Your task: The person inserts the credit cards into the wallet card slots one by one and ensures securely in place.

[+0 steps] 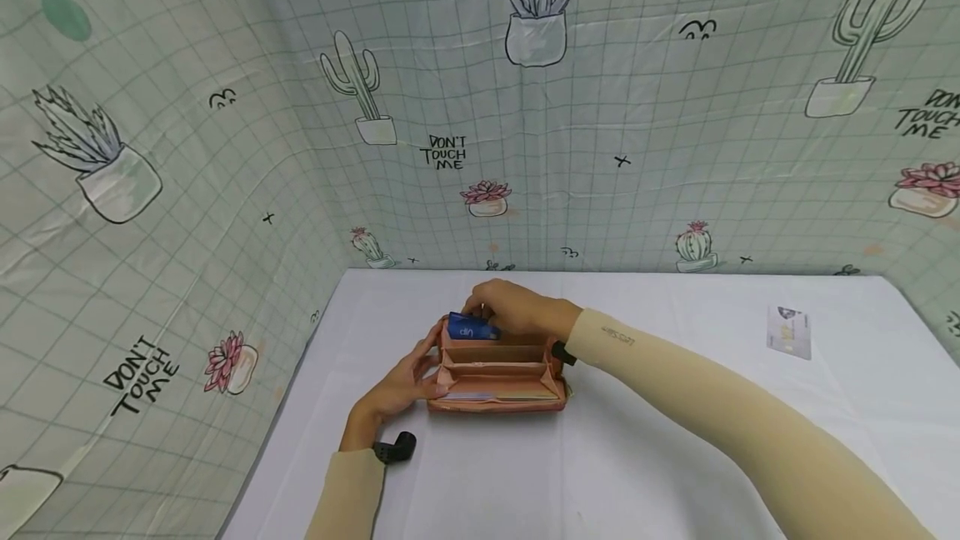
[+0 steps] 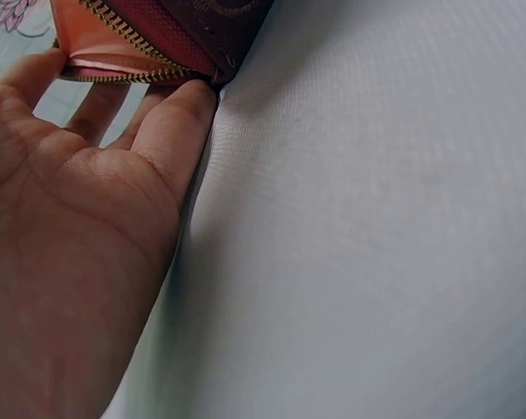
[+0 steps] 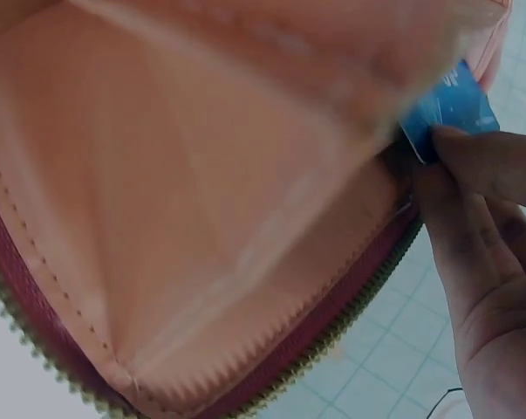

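Note:
An unzipped wallet (image 1: 498, 408) with peach-pink lining and several compartments stands open on the white table. My left hand (image 1: 397, 382) holds its left side between thumb and fingers; in the left wrist view, the fingertips press along the brass zipper (image 2: 127, 77). At the wallet's back left, my right hand (image 1: 522, 308) pinches a blue card (image 1: 471, 328) marked "VIP". The right wrist view shows thumb and fingers on the corner of that card, at the inner wall of the wallet. Part of the card is hidden behind the lining.
On the right part of the table (image 1: 637, 473) lies a silvery-grey card (image 1: 789, 332). A grid-patterned cloth (image 1: 600, 107) with cactus drawings hangs behind and at the sides. Each wrist carries a small black camera.

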`<state>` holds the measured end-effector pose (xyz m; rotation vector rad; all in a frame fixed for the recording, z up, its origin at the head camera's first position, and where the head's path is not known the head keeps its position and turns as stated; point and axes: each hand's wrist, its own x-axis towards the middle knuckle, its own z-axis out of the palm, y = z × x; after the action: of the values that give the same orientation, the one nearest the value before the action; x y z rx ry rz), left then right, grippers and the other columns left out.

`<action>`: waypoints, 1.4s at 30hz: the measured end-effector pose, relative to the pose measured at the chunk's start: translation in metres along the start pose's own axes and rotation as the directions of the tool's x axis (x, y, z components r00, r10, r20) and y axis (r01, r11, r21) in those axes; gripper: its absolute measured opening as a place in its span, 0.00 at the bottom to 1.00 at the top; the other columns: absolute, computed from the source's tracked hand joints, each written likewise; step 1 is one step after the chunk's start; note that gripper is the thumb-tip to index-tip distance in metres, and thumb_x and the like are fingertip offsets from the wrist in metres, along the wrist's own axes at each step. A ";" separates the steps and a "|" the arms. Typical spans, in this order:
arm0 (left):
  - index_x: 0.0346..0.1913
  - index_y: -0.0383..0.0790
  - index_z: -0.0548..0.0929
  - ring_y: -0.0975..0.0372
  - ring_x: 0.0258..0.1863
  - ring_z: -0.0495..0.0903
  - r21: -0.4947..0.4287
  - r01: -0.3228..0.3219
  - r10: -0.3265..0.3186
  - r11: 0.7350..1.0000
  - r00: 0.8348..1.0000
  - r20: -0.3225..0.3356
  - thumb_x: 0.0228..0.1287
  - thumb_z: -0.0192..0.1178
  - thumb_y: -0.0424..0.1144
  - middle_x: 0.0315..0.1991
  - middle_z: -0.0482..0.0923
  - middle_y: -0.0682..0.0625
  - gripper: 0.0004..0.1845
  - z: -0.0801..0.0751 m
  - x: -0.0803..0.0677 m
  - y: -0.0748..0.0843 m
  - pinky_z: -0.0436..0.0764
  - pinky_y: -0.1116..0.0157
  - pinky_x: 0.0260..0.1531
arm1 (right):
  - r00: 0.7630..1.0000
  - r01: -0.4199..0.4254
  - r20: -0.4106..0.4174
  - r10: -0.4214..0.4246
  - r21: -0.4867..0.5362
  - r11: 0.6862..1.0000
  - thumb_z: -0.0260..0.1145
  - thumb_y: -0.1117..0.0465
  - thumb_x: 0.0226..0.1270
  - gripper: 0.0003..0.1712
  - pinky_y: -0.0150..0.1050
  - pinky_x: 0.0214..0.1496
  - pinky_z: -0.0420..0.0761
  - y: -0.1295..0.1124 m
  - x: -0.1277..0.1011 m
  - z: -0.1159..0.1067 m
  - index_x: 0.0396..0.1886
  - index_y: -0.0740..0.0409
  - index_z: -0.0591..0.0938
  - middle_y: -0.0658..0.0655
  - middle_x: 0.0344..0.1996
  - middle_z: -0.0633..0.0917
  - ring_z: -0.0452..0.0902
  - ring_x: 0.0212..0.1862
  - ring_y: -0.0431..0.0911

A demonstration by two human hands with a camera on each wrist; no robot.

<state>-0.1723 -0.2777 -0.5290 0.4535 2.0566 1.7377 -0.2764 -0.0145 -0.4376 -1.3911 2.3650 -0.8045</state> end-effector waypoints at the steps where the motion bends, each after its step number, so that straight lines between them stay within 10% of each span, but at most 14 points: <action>1: 0.88 0.50 0.40 0.51 0.73 0.66 0.001 0.000 0.000 1.000 1.000 -0.001 0.67 0.72 0.33 0.87 0.35 0.41 0.59 0.000 0.000 0.000 0.68 0.64 0.71 | 1.000 -0.004 0.011 0.004 0.003 1.000 0.66 0.81 0.68 0.22 0.35 0.53 0.85 0.000 0.001 -0.001 0.59 0.66 0.87 0.60 0.49 0.88 0.87 0.49 0.49; 15: 0.88 0.52 0.40 0.41 0.76 0.62 0.023 -0.008 0.008 1.000 1.000 0.001 0.69 0.72 0.38 0.87 0.36 0.41 0.58 0.001 -0.001 0.005 0.64 0.52 0.74 | 0.998 -0.009 0.070 0.008 0.017 1.000 0.65 0.82 0.69 0.25 0.35 0.55 0.85 0.005 0.003 -0.005 0.63 0.67 0.85 0.62 0.50 0.86 0.87 0.54 0.52; 25: 0.88 0.52 0.40 0.38 0.80 0.57 0.061 0.017 -0.016 0.998 1.000 -0.013 0.71 0.70 0.40 0.87 0.34 0.43 0.57 0.002 -0.002 0.006 0.66 0.44 0.72 | 0.994 0.056 0.102 -0.042 -0.135 0.989 0.60 0.76 0.77 0.23 0.33 0.43 0.76 0.007 0.002 0.005 0.67 0.60 0.84 0.56 0.40 0.83 0.71 0.38 0.41; 42: 0.88 0.50 0.38 0.39 0.78 0.59 0.024 -0.001 0.001 1.000 1.000 -0.004 0.70 0.71 0.39 0.87 0.35 0.41 0.58 0.001 0.000 0.003 0.62 0.45 0.75 | 0.997 0.047 0.059 -0.045 -0.046 0.998 0.68 0.78 0.69 0.29 0.41 0.60 0.83 0.006 -0.005 0.006 0.69 0.63 0.82 0.58 0.55 0.88 0.85 0.56 0.49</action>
<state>-0.1716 -0.2764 -0.5261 0.4586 2.0818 1.7173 -0.2745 -0.0096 -0.4462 -1.4724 2.3304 -0.7150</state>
